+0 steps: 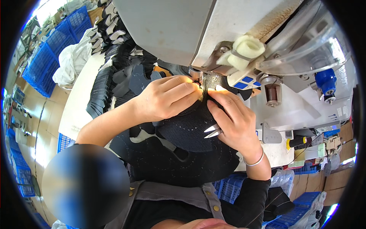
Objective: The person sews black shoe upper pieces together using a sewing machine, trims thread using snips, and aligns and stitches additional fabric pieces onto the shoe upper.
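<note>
A black mesh shoe-upper piece (187,129) lies under the sewing machine head (198,70), spread over more dark fabric. My left hand (167,97) pinches its edge just left of the lit needle area, fingertips close together. On the other side, my right hand (234,120) presses the mesh with thumb and forefinger beside the presser foot. Thread snips (212,131) are tucked in that same hand, their two pointed silver blades sticking out from under the fingers toward the left. The exact spot under the needle is partly hidden by my fingertips.
Stacks of cut black pieces (100,93) lie on the pale table at the left. A clear plastic shield (305,57) and a bobbin of brown thread (272,93) are at the machine's right. Blue crates (40,70) stand on the floor. A yellow-and-black thread spool (296,142) sits at right.
</note>
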### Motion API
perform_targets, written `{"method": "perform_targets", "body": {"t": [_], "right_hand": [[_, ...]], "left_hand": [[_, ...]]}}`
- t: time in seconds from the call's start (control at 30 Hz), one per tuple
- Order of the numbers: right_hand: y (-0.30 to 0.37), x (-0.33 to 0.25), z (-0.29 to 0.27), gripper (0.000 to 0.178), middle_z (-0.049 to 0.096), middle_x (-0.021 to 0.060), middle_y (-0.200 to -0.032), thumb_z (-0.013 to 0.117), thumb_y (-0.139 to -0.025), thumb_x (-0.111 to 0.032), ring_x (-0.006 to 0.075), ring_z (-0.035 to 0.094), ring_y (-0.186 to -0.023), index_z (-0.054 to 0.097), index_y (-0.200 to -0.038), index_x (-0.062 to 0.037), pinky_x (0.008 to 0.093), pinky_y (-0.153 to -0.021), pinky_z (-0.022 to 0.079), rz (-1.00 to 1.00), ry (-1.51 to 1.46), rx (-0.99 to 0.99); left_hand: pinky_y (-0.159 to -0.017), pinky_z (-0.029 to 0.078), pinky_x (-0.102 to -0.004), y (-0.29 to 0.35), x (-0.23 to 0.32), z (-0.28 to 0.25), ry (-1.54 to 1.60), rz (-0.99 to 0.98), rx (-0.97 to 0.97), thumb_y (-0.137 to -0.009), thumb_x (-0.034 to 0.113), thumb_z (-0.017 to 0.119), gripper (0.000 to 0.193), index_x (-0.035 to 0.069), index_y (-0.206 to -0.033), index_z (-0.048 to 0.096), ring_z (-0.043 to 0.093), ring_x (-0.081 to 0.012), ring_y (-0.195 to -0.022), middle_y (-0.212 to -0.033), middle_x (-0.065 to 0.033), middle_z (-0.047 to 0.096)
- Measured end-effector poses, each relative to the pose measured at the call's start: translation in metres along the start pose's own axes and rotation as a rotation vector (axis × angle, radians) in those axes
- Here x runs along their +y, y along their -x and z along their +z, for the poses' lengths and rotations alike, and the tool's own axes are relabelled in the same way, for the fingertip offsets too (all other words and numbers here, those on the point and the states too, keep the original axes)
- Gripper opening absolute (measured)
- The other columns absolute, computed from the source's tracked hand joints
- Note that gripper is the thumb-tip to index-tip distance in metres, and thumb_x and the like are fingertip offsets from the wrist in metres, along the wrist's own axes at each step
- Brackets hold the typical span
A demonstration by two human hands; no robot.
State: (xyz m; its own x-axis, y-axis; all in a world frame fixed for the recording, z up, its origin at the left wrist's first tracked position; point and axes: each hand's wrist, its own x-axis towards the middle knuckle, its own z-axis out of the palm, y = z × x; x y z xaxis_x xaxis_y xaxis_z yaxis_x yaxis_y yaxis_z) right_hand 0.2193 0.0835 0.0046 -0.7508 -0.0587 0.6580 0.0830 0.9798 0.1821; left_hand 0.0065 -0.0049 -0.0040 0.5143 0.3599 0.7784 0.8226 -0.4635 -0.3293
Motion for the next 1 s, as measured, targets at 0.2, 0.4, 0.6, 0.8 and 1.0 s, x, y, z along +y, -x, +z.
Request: {"method": "perform_targets", "body": {"t": [0.2,0.4,0.6,0.8,1.0], "right_hand": [[-0.001,-0.003,0.004,0.021,0.061,0.0105,-0.110,0.065,-0.072,-0.005,0.0184,0.065,-0.084,0.065,-0.092,-0.0010,0.0257,-0.053,0.048,-0.047,0.061,0.041],[-0.002,-0.005,0.002,0.020,0.061,0.0124,-0.110,0.065,-0.073,-0.005,0.0224,0.065,-0.093,0.064,-0.093,0.0002,0.0262,-0.058,0.051,-0.016,0.060,-0.006],[-0.001,-0.005,0.005,0.019,0.062,0.0127,-0.109,0.065,-0.073,-0.005,0.0229,0.065,-0.096,0.065,-0.091,0.0000,0.0268,-0.060,0.052,-0.039,0.089,0.025],[-0.004,-0.008,0.006,0.017,0.062,0.0128,-0.109,0.066,-0.074,-0.007,0.0236,0.064,-0.098,0.065,-0.090,-0.0006,0.0269,-0.062,0.053,-0.046,0.148,0.047],[0.000,-0.007,-0.015,0.024,0.061,0.0125,-0.115,0.067,-0.073,-0.009,0.0251,0.064,-0.103,0.065,-0.095,-0.0007,0.0293,-0.066,0.055,0.010,0.073,-0.073]], "left_hand": [[-0.070,0.058,-0.0275,0.003,-0.003,0.002,0.033,0.007,0.012,-0.067,0.007,0.068,0.025,-0.001,-0.090,0.065,0.064,-0.0177,-0.082,-0.088,-0.0045,0.055],[-0.069,0.058,-0.0274,0.003,-0.006,0.002,0.048,0.007,0.014,-0.066,0.007,0.069,0.024,-0.001,-0.089,0.065,0.063,-0.0174,-0.081,-0.088,-0.0042,0.054],[-0.068,0.058,-0.0274,0.003,-0.007,0.001,0.054,0.008,0.014,-0.067,0.007,0.069,0.024,-0.001,-0.089,0.065,0.063,-0.0169,-0.081,-0.089,-0.0039,0.054],[-0.067,0.057,-0.0278,0.003,-0.009,0.002,0.059,0.016,0.015,-0.068,0.007,0.069,0.024,0.000,-0.091,0.065,0.063,-0.0168,-0.080,-0.089,-0.0035,0.054],[-0.065,0.057,-0.0268,0.004,-0.010,0.001,0.063,0.018,0.006,-0.069,0.007,0.069,0.024,0.001,-0.091,0.065,0.063,-0.0164,-0.079,-0.089,-0.0035,0.055]]}}
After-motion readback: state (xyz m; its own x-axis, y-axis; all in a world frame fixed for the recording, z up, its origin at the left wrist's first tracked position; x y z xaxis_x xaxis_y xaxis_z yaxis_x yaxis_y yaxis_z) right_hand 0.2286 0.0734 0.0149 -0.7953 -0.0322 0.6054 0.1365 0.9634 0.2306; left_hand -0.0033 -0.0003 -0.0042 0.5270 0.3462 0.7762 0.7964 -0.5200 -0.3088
